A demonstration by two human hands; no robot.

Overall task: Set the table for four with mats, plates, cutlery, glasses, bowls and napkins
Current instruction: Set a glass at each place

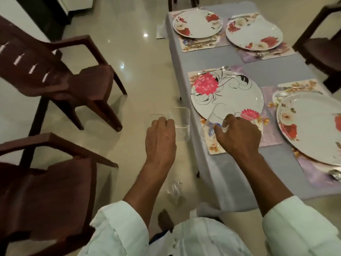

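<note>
A glossy cream tiled floor surrounds the long table under a pale blue-grey cloth [267,65], flanked by dark brown plastic armchairs [60,74]. It carries four floral placemats [215,150] and four round white flower-printed plates [227,93], each with cutlery beside it. The left hand [160,137] grips a clear square-sided glass tumbler [180,124] off the table's edge. The right hand [238,133] clamps a clear glass with a blue print [212,126], tilted over the near-left mat. Two glasses count. Both look rigid, smooth, breakable and probably slippery; holding round the wall seems safest.
</note>
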